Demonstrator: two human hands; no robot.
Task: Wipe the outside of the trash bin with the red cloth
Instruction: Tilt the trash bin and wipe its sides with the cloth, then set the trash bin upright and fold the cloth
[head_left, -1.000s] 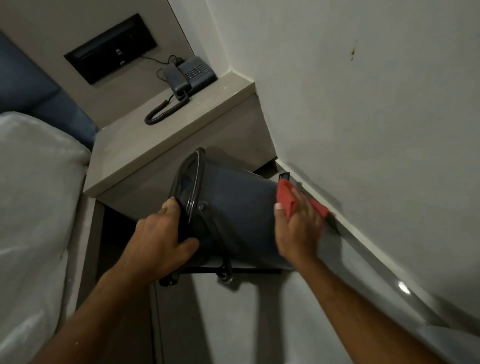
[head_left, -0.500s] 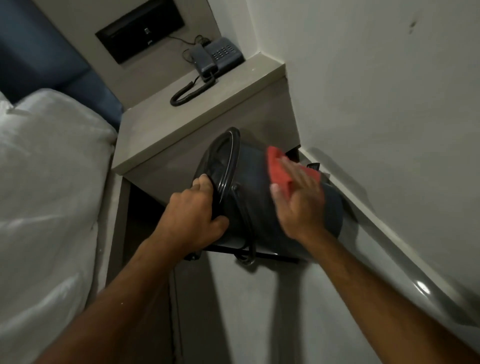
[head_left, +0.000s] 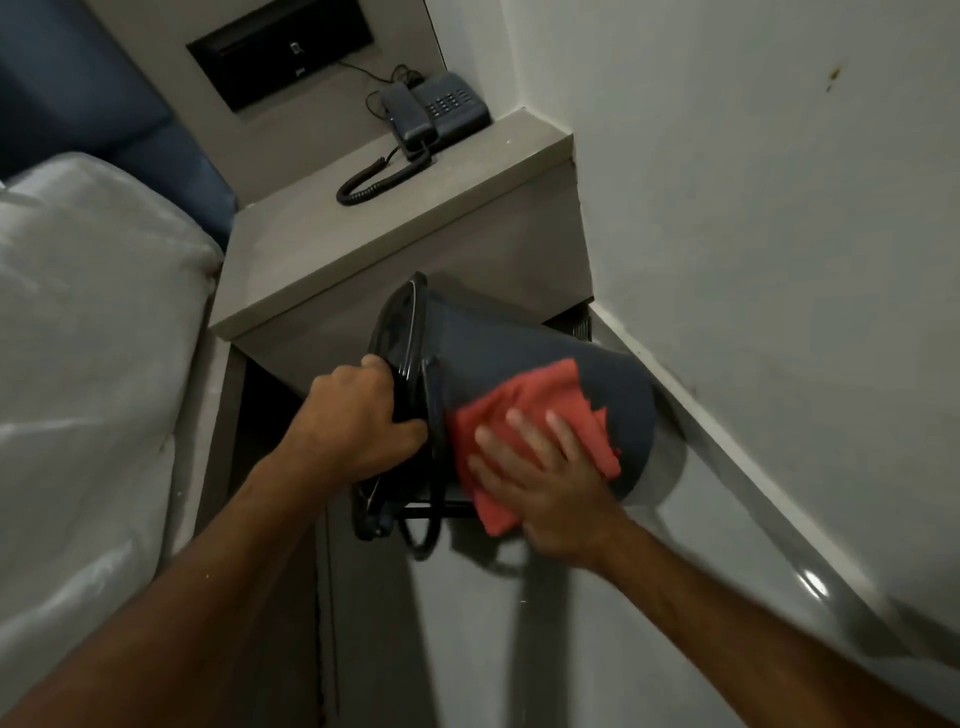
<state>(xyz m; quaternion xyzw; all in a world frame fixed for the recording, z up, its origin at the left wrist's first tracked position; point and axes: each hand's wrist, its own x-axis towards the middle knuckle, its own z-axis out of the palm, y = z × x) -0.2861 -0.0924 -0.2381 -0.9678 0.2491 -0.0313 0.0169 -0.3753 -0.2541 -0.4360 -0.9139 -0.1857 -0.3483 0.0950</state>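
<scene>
A dark grey trash bin (head_left: 524, 353) with a black rim is tipped on its side, its mouth facing left and its base toward the wall. My left hand (head_left: 358, 421) grips the black rim at the mouth. My right hand (head_left: 540, 483) lies flat on the red cloth (head_left: 530, 410), pressing it against the bin's near side, close to the rim. The cloth spreads out past my fingers. The bin's black wire frame and pedal bar show below it.
A grey bedside table (head_left: 395, 228) stands behind the bin with a dark corded phone (head_left: 441, 111) on top. A white bed (head_left: 88, 374) fills the left. The white wall (head_left: 779, 234) and its skirting run along the right, close to the bin.
My right hand has slid the red cloth from the bin's base end near the wall across its side toward the rim. My left hand has kept its grip on the rim.
</scene>
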